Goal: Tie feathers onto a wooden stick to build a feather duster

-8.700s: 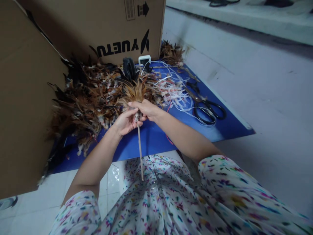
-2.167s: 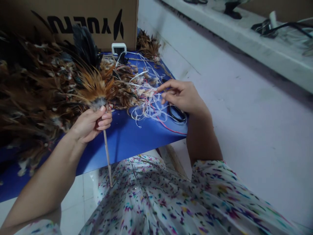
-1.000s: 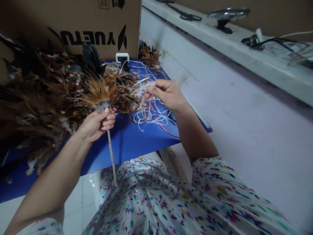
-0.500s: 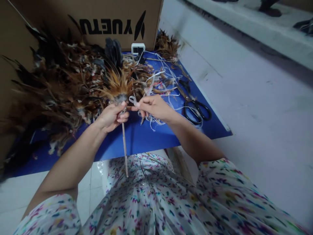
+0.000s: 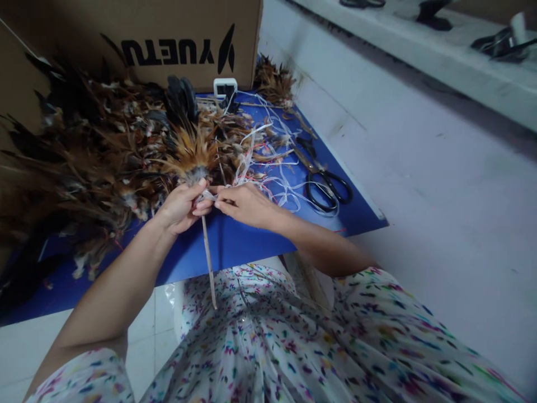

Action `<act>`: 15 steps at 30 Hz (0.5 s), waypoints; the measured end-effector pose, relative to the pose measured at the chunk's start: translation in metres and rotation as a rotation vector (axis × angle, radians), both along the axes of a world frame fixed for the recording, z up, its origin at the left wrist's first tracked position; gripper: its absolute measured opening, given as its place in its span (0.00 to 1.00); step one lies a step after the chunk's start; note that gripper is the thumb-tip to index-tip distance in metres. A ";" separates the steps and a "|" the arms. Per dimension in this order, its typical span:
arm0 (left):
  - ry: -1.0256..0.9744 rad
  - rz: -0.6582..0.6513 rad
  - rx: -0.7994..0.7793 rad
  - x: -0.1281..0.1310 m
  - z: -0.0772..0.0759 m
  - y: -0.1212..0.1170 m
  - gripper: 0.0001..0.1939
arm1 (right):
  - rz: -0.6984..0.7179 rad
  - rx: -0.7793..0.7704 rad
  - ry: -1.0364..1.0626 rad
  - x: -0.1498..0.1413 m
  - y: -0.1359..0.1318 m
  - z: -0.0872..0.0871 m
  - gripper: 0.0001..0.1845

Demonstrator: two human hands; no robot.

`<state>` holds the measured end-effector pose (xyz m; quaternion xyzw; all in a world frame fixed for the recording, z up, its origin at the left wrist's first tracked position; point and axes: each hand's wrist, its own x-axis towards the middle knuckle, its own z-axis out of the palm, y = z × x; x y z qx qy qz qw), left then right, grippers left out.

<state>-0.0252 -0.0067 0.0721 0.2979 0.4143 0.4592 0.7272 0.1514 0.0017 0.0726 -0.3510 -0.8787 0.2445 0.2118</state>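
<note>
My left hand [image 5: 184, 206] is closed round the upper part of a thin wooden stick [image 5: 208, 260], whose lower end points down toward my lap. At the stick's top a bunch of brown and black feathers [image 5: 193, 148] fans out just above my thumb. Between the thumb and fingers of my right hand [image 5: 245, 204] is a pinched piece of translucent white plastic ribbon [image 5: 208, 195]. That ribbon lies against the stick at my left fingers; how it passes round the stick is partly hidden by them.
A large heap of feathers [image 5: 104, 145] covers the left of the blue table [image 5: 243, 246]. Loose ribbons [image 5: 289, 190] and black-handled scissors [image 5: 325, 187] lie at the right. Behind stand a small white device [image 5: 225, 81] and a cardboard box [image 5: 184, 22]. A wall [image 5: 377, 129] borders the right side.
My right hand has come down and left, bringing the ribbon from a loop held apart to against the stick. My left hand keeps its hold. The view has shifted slightly.
</note>
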 end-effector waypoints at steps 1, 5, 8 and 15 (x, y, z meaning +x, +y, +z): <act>-0.005 0.012 0.002 0.000 0.000 0.000 0.10 | 0.016 0.020 -0.037 0.000 0.000 -0.001 0.12; -0.009 0.018 0.013 0.000 -0.002 0.001 0.11 | 0.071 0.065 -0.136 0.000 0.000 -0.006 0.13; 0.000 0.011 0.015 -0.001 -0.002 0.001 0.11 | 0.117 0.084 -0.157 0.001 0.000 -0.010 0.12; 0.003 0.020 0.020 0.000 -0.001 0.000 0.10 | 0.210 0.095 -0.014 0.020 0.001 -0.009 0.16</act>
